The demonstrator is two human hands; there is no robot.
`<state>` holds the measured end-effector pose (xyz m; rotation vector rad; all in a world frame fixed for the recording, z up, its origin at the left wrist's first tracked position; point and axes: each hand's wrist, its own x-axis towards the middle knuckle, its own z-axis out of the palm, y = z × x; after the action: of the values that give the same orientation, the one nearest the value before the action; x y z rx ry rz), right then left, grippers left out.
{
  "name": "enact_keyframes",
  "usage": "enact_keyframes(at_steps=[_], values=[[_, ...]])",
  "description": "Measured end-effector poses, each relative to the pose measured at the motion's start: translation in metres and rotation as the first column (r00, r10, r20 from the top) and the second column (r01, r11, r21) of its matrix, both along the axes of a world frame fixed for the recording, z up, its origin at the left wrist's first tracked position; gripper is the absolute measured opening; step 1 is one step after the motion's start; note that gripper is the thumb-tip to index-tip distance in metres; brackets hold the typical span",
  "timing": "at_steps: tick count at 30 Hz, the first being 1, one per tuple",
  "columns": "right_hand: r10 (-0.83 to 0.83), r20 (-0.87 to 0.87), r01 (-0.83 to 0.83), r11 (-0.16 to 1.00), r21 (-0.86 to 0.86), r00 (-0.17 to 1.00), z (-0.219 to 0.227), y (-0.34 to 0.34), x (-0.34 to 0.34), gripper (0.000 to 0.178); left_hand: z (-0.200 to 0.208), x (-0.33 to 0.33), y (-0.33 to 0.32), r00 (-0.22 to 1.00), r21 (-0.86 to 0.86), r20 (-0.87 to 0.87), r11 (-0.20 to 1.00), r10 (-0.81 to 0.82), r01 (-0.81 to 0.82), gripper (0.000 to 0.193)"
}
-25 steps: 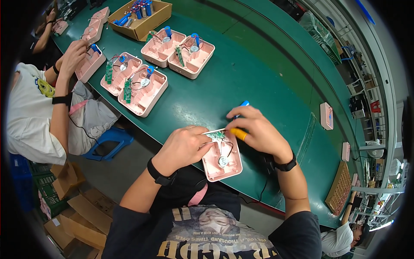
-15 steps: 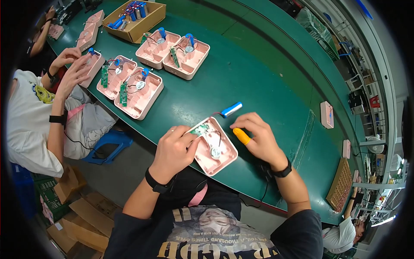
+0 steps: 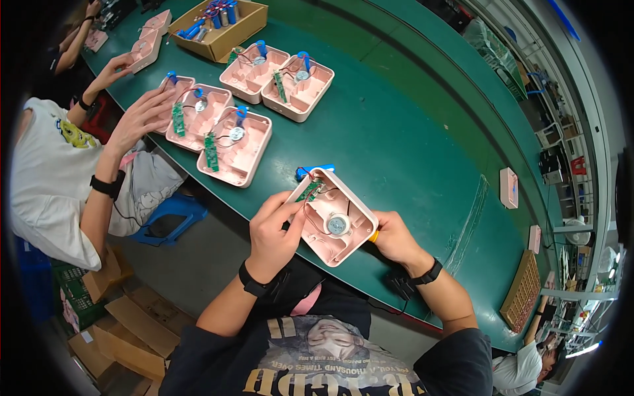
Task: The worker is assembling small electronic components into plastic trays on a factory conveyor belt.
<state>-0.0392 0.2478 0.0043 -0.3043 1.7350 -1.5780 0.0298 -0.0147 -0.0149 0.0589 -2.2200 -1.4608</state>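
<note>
A pink plastic housing [image 3: 328, 247], its open side up and tilted, is between my two hands near the table's front edge. My left hand [image 3: 274, 231] pinches its left wall beside a small green circuit board [image 3: 309, 191]. My right hand [image 3: 398, 243] grips the right wall, with a yellow finger cover [image 3: 374, 235] partly hidden by the housing. Inside sits a round silver speaker-like disc [image 3: 339, 225] with thin dark and red wires. Just beyond the far wall lies a blue cylindrical battery [image 3: 320, 169], partly hidden, wired toward the board.
Similar pink housings [image 3: 249, 158] with boards and batteries stand at the left, where a co-worker's hand [image 3: 142, 117] touches one. A cardboard box [image 3: 224, 45] of batteries is beyond. At the right are a brown grid tray [image 3: 520, 290] and another pink housing [image 3: 508, 188].
My right hand has moved from beside the housing to grip its right wall. The housing has been tilted. At the left, the co-worker has set a housing against the others.
</note>
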Motion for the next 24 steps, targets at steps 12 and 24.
enact_keyframes(at_steps=[12,24], values=[[0.126,-0.234,-0.076,0.974,0.215,0.964,0.02,-0.006,-0.009,0.022,-0.007,-0.002,0.0,0.997,0.012,-0.026,0.997,0.072,-0.071,0.013],[0.205,-0.656,0.073,0.927,0.369,0.726,0.064,-0.004,-0.022,0.031,-0.006,-0.002,0.0,0.998,0.029,-0.014,0.997,0.066,-0.066,0.008]])
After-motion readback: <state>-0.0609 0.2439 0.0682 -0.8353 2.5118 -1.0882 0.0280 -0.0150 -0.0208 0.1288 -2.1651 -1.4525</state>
